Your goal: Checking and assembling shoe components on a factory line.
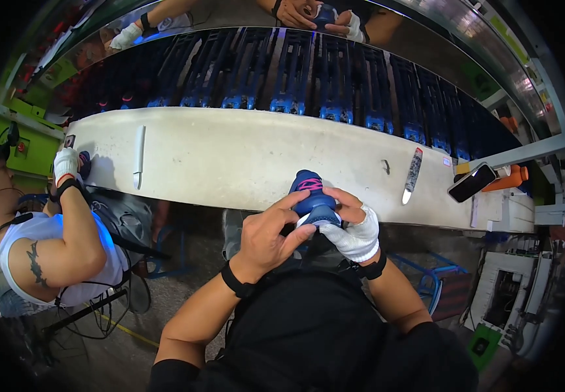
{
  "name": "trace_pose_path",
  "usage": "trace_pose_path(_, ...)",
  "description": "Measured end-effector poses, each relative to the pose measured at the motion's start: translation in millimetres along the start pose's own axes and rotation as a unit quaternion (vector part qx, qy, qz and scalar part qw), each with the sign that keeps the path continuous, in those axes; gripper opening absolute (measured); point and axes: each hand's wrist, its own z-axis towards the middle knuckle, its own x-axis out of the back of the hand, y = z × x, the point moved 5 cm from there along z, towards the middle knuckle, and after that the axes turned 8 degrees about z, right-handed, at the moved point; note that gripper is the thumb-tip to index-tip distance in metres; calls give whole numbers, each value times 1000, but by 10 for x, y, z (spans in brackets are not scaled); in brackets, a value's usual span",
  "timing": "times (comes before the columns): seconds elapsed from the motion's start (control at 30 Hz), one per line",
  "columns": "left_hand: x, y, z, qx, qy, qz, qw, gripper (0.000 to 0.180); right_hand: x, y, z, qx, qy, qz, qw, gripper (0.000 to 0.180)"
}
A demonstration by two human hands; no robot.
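Observation:
Between my two hands, at the near edge of the white worktable, is a small dark blue shoe [308, 180] with pink crossed lacing on top. Its toe points away from me and its heel end faces me. My left hand [271, 230], bare, grips the left side with fingers and thumb. On the right side, my right hand [356, 230] in a white glove with bare fingertips pinches the shoe near the heel. The shoe's underside and some fingertips are hidden.
The white worktable [230, 150] runs across, with a conveyor of blue racks [289, 78] behind. On it lie a white blade-like tool [139, 157], a wrapped-handle knife [412, 176], a phone [472, 183] and an orange bottle [511, 179]. A co-worker [54, 242] sits at left, gloved hand on another shoe.

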Motion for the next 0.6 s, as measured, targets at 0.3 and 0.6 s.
trace_pose_path(0.3, -12, -77, -25, 30, 39, -51, 997, 32, -52, 12, 20, -27, -6, -59, 998, 32)
trace_pose_path(0.6, 372, -136, 204, 162, -78, -70, 981, 34, -207, 100, 253, -47, 38, 83, 995, 40)
